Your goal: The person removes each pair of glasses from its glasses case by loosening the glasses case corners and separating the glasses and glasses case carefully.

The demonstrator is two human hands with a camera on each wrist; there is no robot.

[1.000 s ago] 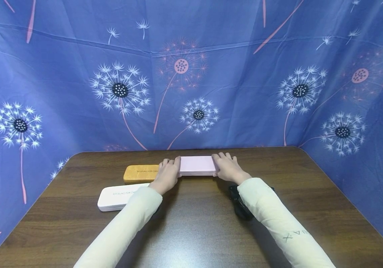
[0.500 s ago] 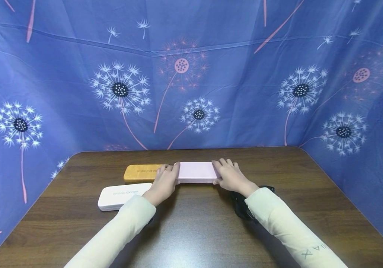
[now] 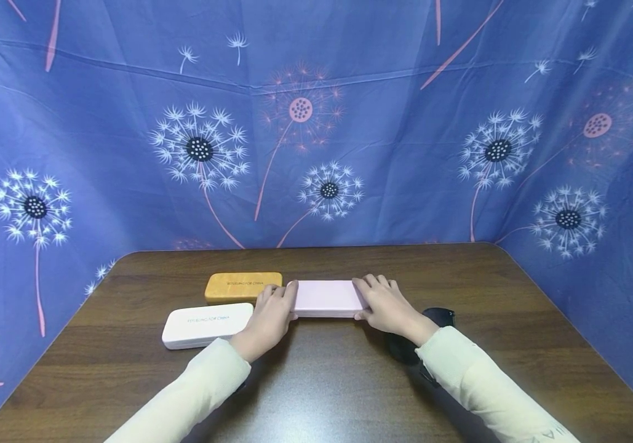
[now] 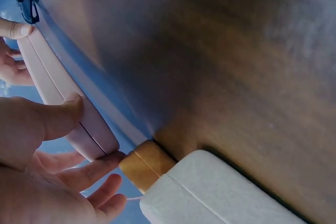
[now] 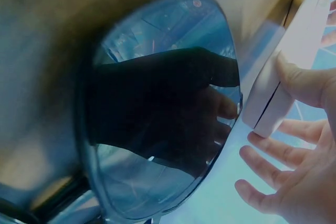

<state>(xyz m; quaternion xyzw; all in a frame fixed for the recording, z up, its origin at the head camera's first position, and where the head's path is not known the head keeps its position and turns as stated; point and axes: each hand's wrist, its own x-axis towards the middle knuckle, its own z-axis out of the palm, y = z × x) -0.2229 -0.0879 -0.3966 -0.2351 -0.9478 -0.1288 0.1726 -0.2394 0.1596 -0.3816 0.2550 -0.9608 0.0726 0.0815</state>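
Observation:
A pale pink glasses case point(image 3: 330, 296) lies lengthwise between both hands near the middle of the table. My left hand point(image 3: 272, 312) grips its left end, with the thumb point(image 4: 65, 116) on the near side and fingers on the far side. At the other end my right hand point(image 3: 390, 307) pinches it in the same way, its thumb point(image 5: 302, 82) across the front. The lid seam looks closed. Below my right wrist sits a pair of dark sunglasses point(image 3: 439, 316), partly hidden by the arm. One large lens point(image 5: 163, 77) mirrors the hand in the right wrist view.
An orange glasses case point(image 3: 243, 283) lies just left of my left hand, at the back. In front of it is a white glasses case point(image 3: 205, 332), close to the left forearm. Behind the wooden table point(image 3: 316, 394) hangs a blue dandelion-print cloth point(image 3: 394, 184).
Both hands have drawn the pink case toward me, away from the table's back edge. More of the orange and white cases shows now. Those two have stayed in place.

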